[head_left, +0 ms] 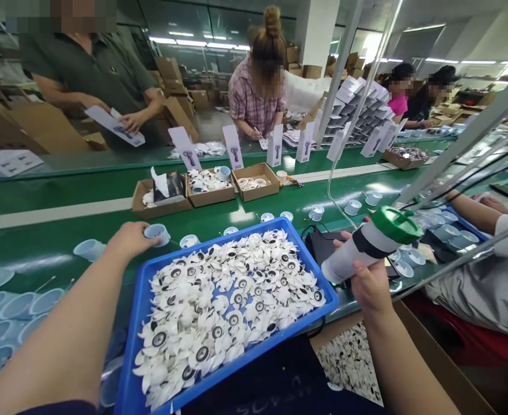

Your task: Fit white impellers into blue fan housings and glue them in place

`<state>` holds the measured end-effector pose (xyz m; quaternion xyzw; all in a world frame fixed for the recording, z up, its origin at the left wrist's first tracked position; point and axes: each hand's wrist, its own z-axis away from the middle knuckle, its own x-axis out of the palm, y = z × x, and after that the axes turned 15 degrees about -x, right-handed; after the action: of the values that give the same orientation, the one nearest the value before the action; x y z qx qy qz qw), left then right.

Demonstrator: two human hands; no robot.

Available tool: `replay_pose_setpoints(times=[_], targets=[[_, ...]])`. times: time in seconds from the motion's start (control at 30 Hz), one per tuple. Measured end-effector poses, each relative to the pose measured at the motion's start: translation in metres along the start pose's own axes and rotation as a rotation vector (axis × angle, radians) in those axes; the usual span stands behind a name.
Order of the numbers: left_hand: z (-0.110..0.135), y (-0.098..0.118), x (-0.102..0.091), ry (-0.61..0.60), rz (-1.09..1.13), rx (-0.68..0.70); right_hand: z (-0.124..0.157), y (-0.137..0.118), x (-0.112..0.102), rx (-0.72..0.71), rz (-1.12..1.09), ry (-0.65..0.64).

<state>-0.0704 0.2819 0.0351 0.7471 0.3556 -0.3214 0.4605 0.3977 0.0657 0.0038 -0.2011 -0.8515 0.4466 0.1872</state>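
Apparently light, thin and rigid, the small blue cup sits on the green surface just beyond the blue tray. The left hand closes its fingers round its side, probably hold enough. The right hand is wrapped round the barrel of a power screwdriver.

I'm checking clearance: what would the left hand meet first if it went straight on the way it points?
Beyond the small cup that the left hand holds, bare belt, then probably the cardboard box; depth is unclear.
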Motion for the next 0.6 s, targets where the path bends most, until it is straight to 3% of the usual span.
replay_pose_setpoints(times=[0.07, 0.13, 0.2, 0.27, 0.37, 0.5, 0.6], targets=[[0.009, 0.003, -0.007, 0.082, 0.05, -0.109, -0.002, -0.006, 0.004, 0.037, -0.076, -0.039], [0.035, 0.015, -0.011, 0.109, 0.131, -0.181, -0.002, -0.014, 0.01, 0.035, -0.165, -0.049], [0.075, 0.038, -0.01, 0.008, 0.259, -0.2, -0.002, -0.024, 0.019, 0.058, -0.307, -0.065], [0.12, 0.072, -0.004, -0.203, 0.387, -0.223, -0.001, -0.037, 0.036, 0.114, -0.458, -0.119], [0.17, 0.127, 0.012, -0.268, 0.261, -0.17, -0.001, -0.059, 0.073, 0.191, -0.577, -0.236], [0.182, 0.181, 0.03, -0.308, 0.275, 0.043, 0.0, -0.078, 0.121, 0.266, -0.617, -0.467], [0.175, 0.202, 0.033, -0.339, 0.386, 0.06, 0.003, -0.084, 0.138, 0.31, -0.624, -0.572]])
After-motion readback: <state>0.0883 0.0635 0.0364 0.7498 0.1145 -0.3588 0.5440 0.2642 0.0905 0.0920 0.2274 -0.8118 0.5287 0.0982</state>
